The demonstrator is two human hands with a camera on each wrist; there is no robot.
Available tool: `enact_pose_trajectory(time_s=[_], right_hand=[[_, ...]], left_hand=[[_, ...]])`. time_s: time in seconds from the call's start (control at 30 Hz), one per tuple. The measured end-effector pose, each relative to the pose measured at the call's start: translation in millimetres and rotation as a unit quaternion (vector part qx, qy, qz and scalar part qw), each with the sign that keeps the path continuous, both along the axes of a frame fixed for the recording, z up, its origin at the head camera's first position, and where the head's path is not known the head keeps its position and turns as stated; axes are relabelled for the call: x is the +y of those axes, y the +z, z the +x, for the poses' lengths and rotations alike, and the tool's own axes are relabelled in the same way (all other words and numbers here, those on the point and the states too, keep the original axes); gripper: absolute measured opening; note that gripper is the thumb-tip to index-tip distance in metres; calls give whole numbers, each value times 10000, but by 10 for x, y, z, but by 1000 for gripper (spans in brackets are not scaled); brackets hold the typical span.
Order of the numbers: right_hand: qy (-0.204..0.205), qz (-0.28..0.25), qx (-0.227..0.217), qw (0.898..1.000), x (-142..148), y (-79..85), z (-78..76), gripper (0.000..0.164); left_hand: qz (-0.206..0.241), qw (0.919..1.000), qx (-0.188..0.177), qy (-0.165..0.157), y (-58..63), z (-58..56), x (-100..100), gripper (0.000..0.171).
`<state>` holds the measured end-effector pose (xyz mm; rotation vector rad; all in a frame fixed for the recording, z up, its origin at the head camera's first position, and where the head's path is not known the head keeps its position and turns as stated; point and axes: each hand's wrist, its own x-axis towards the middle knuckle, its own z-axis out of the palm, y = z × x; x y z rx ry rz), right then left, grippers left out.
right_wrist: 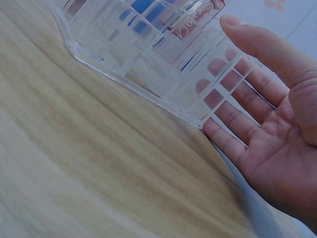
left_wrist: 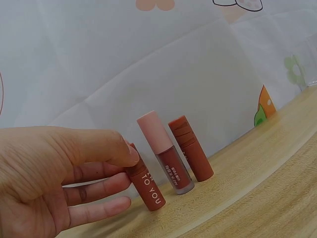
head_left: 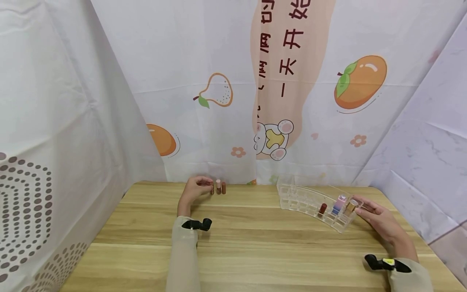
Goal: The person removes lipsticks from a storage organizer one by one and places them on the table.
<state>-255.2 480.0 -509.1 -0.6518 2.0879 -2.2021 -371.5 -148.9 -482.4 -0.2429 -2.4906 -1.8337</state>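
Observation:
My left hand (head_left: pixel 194 190) pinches a brick-red lip gloss tube (left_wrist: pixel 147 191) marked "TO YOU" between thumb and fingers, its base at the tabletop. Right beside it stand a lip gloss (left_wrist: pixel 171 158) with a pink cap and another brick-red tube (left_wrist: pixel 194 151). At the far right, my right hand (head_left: pixel 383 221) touches the end of a clear compartmented organizer (head_left: pixel 299 202), its fairly straight fingers showing through the end wall. Inside the organizer are a dark red tube (head_left: pixel 322 209), a pink-and-blue item (head_left: pixel 339 205) and a gold-toned item (head_left: pixel 351 207).
The wooden table (head_left: pixel 255 251) ends at a white printed curtain (head_left: pixel 204 134) close behind the tubes. More hanging cloth (head_left: pixel 419 162) borders the right side. Several compartments at the organizer's left end hold nothing.

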Motion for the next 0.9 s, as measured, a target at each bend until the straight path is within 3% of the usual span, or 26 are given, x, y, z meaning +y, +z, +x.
enact_pose_trajectory(time_s=[0.9], right_hand=[[-60, -23, -12, 10000, 10, -17, -22, 55]], left_hand=[[57, 9999, 19, -137, -10, -1, 4, 26]])
